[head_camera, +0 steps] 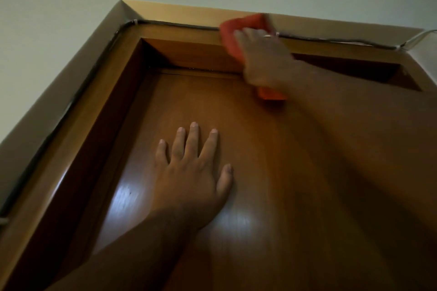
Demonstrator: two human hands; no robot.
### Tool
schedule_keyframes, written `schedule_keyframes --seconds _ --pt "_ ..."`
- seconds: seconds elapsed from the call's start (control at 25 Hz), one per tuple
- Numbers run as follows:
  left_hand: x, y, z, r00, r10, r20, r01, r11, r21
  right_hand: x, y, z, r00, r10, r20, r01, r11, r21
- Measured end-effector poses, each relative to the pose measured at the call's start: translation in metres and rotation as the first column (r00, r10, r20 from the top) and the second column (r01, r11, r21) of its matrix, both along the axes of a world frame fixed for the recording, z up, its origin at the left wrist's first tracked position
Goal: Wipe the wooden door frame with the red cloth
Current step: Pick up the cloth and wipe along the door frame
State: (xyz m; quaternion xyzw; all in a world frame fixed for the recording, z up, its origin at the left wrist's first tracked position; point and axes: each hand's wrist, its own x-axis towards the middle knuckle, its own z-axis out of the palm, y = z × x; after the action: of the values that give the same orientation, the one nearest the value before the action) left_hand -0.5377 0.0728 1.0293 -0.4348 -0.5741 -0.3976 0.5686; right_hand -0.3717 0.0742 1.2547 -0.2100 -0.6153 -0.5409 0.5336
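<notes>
I look up at the top of a brown wooden door frame [179, 15]. My right hand [264, 56] presses the red cloth [238, 28] flat against the top rail of the frame, near its middle. One end of the cloth hangs out below my wrist. A ring shows on one finger. My left hand [191, 170] lies flat on the closed wooden door [272, 149], fingers spread, holding nothing.
A dark cable [165, 23] runs along the inner edge of the frame's top rail and down its left side. A thin white wire [418, 36] leaves the frame at the upper right. Pale wall [59, 7] surrounds the frame.
</notes>
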Motion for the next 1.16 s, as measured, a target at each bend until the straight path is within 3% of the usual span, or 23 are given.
schedule_keyframes --seconds 0.16,0.32,0.4,0.56,0.64,0.76,0.96,1.08,1.16 --pt "0.003 -0.002 -0.001 1.000 0.006 0.010 -0.006 1.000 -0.027 0.120 0.050 -0.018 0.988 -0.060 -0.139 0.049 0.996 -0.080" --pt "0.005 -0.005 -0.003 1.000 0.016 0.026 -0.015 0.999 -0.039 0.185 0.092 -0.013 0.945 -0.199 -0.258 0.170 0.977 -0.129" --pt "0.006 -0.005 -0.003 0.999 0.022 0.030 -0.021 0.999 -0.039 0.217 0.106 -0.015 0.917 -0.252 -0.308 0.179 0.953 -0.246" --pt "0.007 -0.006 -0.003 0.998 0.039 0.040 -0.037 0.998 -0.057 0.279 0.158 -0.050 0.894 -0.335 -0.297 0.215 0.903 -0.372" --pt "0.007 -0.006 -0.003 0.998 0.044 0.050 -0.041 0.997 -0.061 0.285 0.183 -0.084 0.867 -0.406 -0.288 0.276 0.874 -0.400" --pt "0.008 -0.005 -0.002 0.998 0.041 0.053 -0.037 0.997 -0.062 0.275 0.171 -0.084 0.892 -0.365 -0.265 0.248 0.887 -0.388" --pt "0.019 -0.012 -0.013 0.995 0.028 0.094 -0.023 0.998 -0.054 0.246 0.122 -0.045 0.918 -0.199 -0.343 0.028 0.895 -0.445" --pt "0.043 -0.010 -0.030 0.989 0.004 0.146 0.008 0.997 -0.081 0.250 0.118 -0.099 0.933 -0.184 -0.309 0.039 0.905 -0.423" --pt "0.067 0.002 -0.064 0.994 -0.036 0.099 0.045 0.995 -0.089 0.263 0.123 -0.166 0.951 -0.209 -0.227 0.112 0.919 -0.377"
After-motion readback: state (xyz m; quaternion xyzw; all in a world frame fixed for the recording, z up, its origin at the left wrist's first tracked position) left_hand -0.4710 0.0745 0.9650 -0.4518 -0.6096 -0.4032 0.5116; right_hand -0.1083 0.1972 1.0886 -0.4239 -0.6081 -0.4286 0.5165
